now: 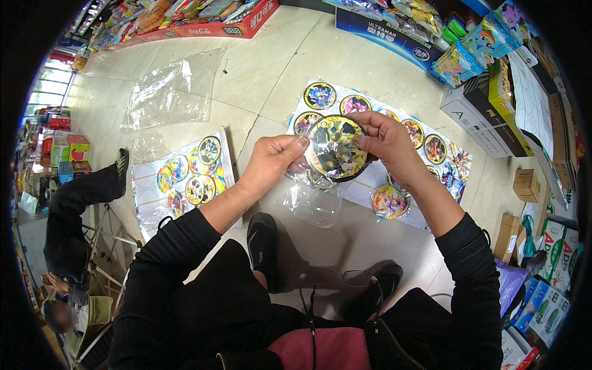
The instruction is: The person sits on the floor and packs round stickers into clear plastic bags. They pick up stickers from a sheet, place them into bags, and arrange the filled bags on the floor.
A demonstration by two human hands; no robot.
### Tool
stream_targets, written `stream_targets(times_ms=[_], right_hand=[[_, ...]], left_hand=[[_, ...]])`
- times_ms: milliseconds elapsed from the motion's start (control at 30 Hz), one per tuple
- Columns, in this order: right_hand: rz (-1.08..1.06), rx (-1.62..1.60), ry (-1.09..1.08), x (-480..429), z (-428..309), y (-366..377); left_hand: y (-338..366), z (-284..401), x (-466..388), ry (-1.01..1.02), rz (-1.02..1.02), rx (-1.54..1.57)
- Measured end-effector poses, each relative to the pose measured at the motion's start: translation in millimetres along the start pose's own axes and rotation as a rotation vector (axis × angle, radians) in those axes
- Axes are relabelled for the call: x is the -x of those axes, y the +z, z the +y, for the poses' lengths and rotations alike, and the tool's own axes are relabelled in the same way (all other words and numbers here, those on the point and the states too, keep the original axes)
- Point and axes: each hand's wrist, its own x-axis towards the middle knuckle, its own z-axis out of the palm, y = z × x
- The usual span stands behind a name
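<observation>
Between both hands I hold a round, black-rimmed picture disc (336,150) in yellow, green and black. The thumb and fingers of my left hand (276,159) pinch its left edge. Its right side is gripped by my right hand (387,142), thumb on the front. Beneath them on the floor lies a white printed card sheet (360,190) bearing several round picture discs, such as a blue one (319,95) and an orange one (391,202). My hands and the held disc hide part of this sheet. Clear plastic film (312,206) hangs or lies below the disc; I cannot tell which.
Left on the floor are a second disc sheet (155,196) in plastic and a clear bag (169,88). Goods fill a red box (199,30) and a blue display box (384,39). Cartons (476,118) line the right. A person (69,231) sits at left on a folding chair (99,310).
</observation>
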Motion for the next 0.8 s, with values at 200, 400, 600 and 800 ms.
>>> stream_targets(times_ms=[200,400,600,800], right_hand=[[-0.074,-0.105,0.176,-1.7,-0.2,-15.5],[-0.206,-0.035,0.198,-0.7,-5.5,-5.8],[-0.118,-0.012,0.179,-3.3,4.6,7.2],[-0.051,0.219,-0.012,3.9,4.5,16.2]], left_hand=[[-0.5,-1.7,-0.4,-0.004,-0.056,-0.062],[9.4,8.4,0.6,-0.147,-0.13,0.1],[13.6,-1.4,-4.8,-0.194,-0.095,0.267],[11.1,3.8,-8.8,-0.12,0.121,0.252]])
